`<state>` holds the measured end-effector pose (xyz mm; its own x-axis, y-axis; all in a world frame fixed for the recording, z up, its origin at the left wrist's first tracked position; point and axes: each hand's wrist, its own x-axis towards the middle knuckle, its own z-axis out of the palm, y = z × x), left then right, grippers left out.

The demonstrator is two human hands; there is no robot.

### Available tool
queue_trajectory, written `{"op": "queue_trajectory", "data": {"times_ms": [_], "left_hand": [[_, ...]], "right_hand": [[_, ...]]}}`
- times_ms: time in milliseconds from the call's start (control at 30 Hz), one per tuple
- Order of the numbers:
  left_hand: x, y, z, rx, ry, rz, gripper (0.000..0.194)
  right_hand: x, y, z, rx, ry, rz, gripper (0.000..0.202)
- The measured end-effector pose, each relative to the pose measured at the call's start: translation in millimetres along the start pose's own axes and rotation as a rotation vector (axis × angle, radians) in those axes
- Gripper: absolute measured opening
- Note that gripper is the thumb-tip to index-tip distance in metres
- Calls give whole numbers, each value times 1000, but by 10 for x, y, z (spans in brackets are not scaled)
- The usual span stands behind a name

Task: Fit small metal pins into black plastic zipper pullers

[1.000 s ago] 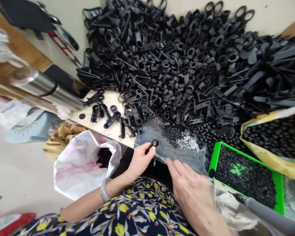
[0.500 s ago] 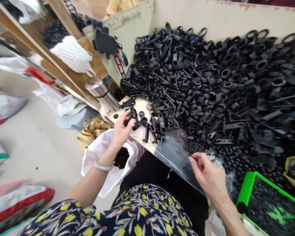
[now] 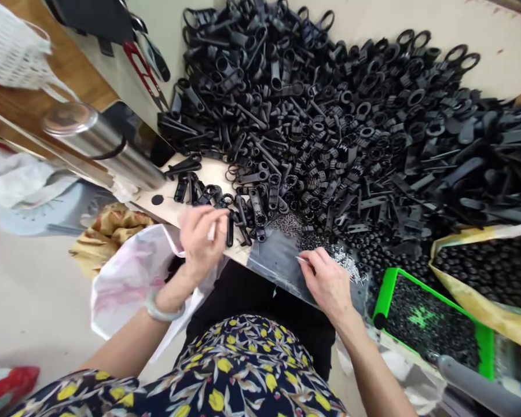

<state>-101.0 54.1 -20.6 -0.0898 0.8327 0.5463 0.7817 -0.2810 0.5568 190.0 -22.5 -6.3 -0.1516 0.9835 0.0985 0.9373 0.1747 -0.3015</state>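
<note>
My left hand is raised over the table's front edge, slightly blurred. Its fingers are bent and somewhat apart, with a pale patch showing between them and no part visible in them. Just beyond it lie loose black plastic handle-like parts on the pale board. My right hand is closed in a pinch on a small silver pin, above a grey plastic sheet. Beside that hand is a little heap of silver pins. Tiny brownish-grey pieces lie at the sheet's far edge.
A large heap of black plastic parts fills the table behind. At right stand a green tray of small black pieces and a yellow-edged sack of black balls. A steel flask stands left; a white bag hangs below.
The view has shifted right and closer. My left hand has drawn back from the black parts towards me. My right hand stays pinched near the grey sheet, the silver pin now showing at its fingertips.
</note>
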Motion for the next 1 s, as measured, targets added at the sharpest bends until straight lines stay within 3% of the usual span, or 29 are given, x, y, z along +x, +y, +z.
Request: {"op": "queue_trajectory", "data": {"times_ms": [100, 200, 333, 500, 667, 1000], "left_hand": [[-305, 392, 22, -250, -280, 142, 17], [-478, 662, 143, -346, -471, 138, 21], [-476, 777, 336, -316, -524, 82, 25], [-394, 785, 514, -216, -650, 168, 27], [-345, 825, 580, -43, -775, 211, 26], [-303, 982, 733, 76, -811, 200, 27]], "right_hand": [[226, -85, 16, -26, 39, 20, 27], [447, -167, 50, -60, 49, 53, 26], [516, -201, 88, -114, 1, 79, 25], [193, -48, 49, 66, -62, -17, 21], [-79, 179, -86, 196, 59, 73, 23], [132, 177, 53, 90, 9, 34, 20]]}}
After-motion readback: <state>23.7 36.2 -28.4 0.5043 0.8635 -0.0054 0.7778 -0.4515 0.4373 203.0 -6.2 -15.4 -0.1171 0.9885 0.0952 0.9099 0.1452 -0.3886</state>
